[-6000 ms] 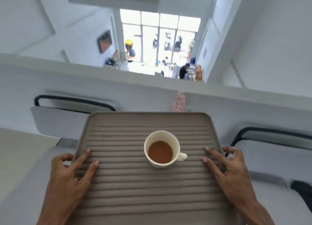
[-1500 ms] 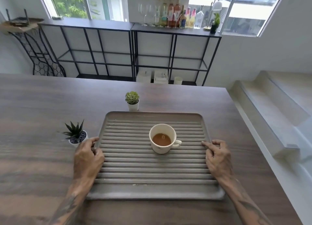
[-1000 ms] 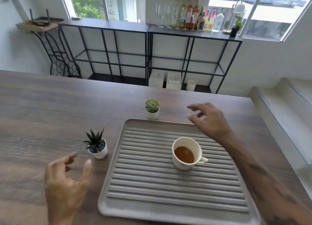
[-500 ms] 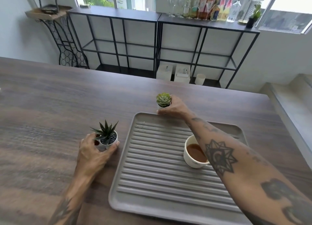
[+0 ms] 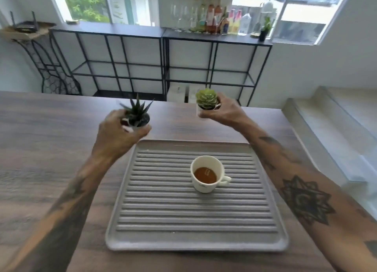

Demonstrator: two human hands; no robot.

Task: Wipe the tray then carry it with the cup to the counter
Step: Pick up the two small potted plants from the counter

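The grey ribbed tray (image 5: 159, 227) lies flat on the dark wooden counter (image 5: 51, 149). A white cup (image 5: 207, 175) holding brown liquid stands on the tray, right of its middle, handle to the right. My left hand (image 5: 120, 137) grips a small white pot with a spiky dark plant (image 5: 136, 113), lifted above the tray's far left corner. My right hand (image 5: 221, 112) holds a small white pot with a pale green rosette succulent (image 5: 206, 99), raised beyond the tray's far edge. Neither hand touches the tray or the cup.
Black metal shelving (image 5: 163, 65) stands behind the counter, with bottles and glasses (image 5: 208, 21) on top under the windows. Pale steps (image 5: 336, 133) run along the right side. A wire stand (image 5: 51, 74) is at the far left.
The tray with the cup was set down on the wooden counter and both hands let go. Each hand then took a small plant pot, and both pots are now lifted off the counter.
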